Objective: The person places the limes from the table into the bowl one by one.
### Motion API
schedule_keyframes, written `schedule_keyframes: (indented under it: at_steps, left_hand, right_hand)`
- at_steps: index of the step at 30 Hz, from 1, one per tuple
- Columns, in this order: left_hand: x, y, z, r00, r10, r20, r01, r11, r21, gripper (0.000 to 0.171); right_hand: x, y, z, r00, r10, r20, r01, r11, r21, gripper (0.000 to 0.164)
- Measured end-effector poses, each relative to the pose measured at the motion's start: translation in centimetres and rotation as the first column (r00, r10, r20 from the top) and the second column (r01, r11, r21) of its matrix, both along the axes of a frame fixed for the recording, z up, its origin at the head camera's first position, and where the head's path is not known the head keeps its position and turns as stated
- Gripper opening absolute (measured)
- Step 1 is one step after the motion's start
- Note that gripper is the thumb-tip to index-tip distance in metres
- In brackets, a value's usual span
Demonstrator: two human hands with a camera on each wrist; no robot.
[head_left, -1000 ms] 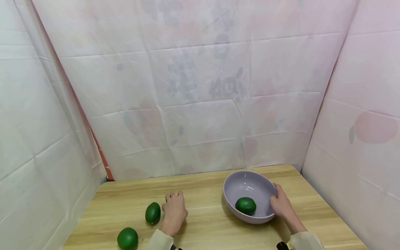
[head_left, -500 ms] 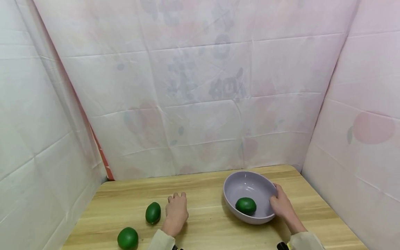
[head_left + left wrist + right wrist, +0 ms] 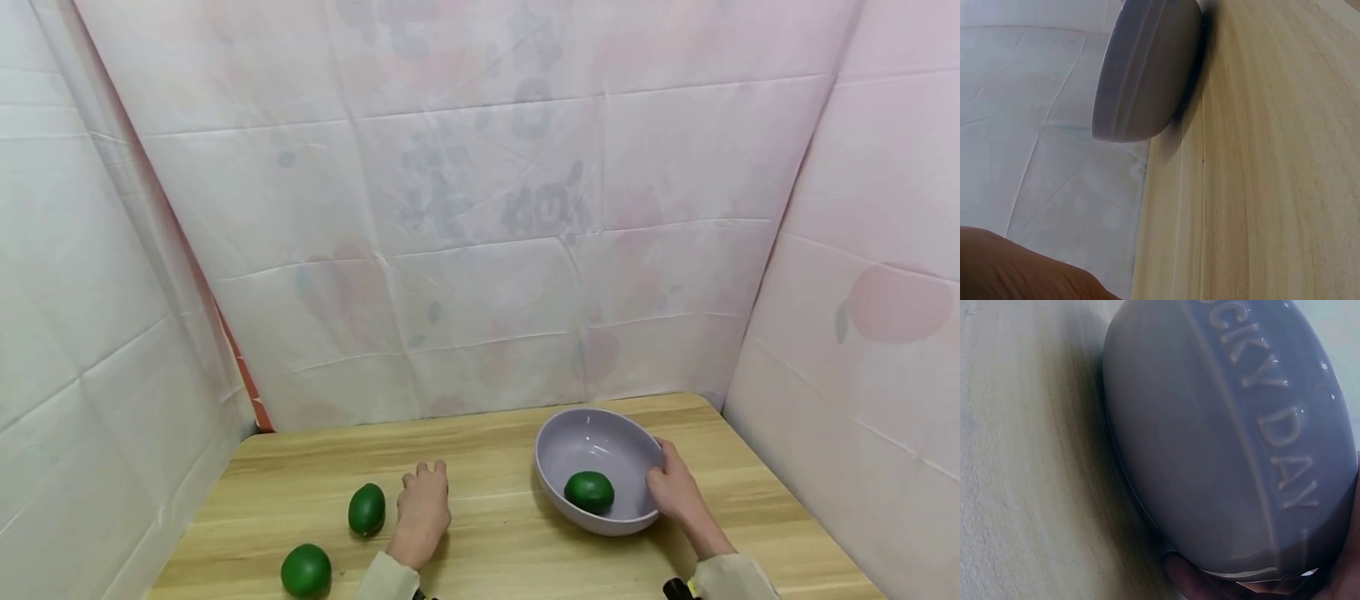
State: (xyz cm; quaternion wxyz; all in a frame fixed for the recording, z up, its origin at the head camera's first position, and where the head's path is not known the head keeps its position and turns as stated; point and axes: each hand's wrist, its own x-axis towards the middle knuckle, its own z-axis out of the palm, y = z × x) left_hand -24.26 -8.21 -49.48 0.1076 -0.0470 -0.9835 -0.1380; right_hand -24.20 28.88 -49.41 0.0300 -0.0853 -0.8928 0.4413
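With its thumb over the near-right rim, my right hand grips a lilac-grey bowl in the head view. Inside the bowl lies one dark green, lime-like fruit. In the right wrist view, raised letters run along the outside of the bowl, and fingertips touch its underside. My left hand, palm down with fingers loosely bent, holds nothing over the table. Just left of it is a second green fruit, apart from the fingers. A rounder green fruit sits nearer the front left.
The wooden table carries everything. A pale printed sheet hangs behind its far edge, and more sheets enclose the left and right sides.
Over the last second my left hand has shifted slightly right, away from the nearer fruit, and its fingers have straightened a little. The right hand, bowl and fruits look unmoved.
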Motion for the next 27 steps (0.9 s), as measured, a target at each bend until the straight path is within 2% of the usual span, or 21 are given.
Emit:
schedule_keyframes:
  at_steps: [7, 14, 21, 27]
  left_hand:
    - [-0.1, 0.4, 0.0, 0.997, -0.035, -0.062, 0.036, 0.999, 0.027, 0.041]
    - [-0.5, 1.4, 0.9, 0.992, -0.052, -0.112, 0.059, 0.996, 0.068, 0.052]
    - [-0.7, 2.4, 1.6, 0.987, -0.075, -0.140, 0.090, 0.991, 0.097, 0.055]
    - [-0.8, 3.5, 2.3, 0.965, -0.134, -0.224, 0.158, 0.983, 0.091, 0.055]
  right_hand:
    - [0.1, -0.1, 0.0, 1.000, -0.003, -0.018, 0.003, 1.000, 0.007, 0.068]
    - [0.2, 0.0, -0.1, 1.000, -0.007, -0.027, 0.007, 1.000, 0.004, 0.068]
    - [0.0, 0.1, -0.3, 1.000, -0.012, -0.021, 0.012, 1.000, 0.003, 0.069]
    - [0.1, 0.0, -0.2, 0.999, -0.014, -0.035, 0.015, 1.000, 0.016, 0.067]
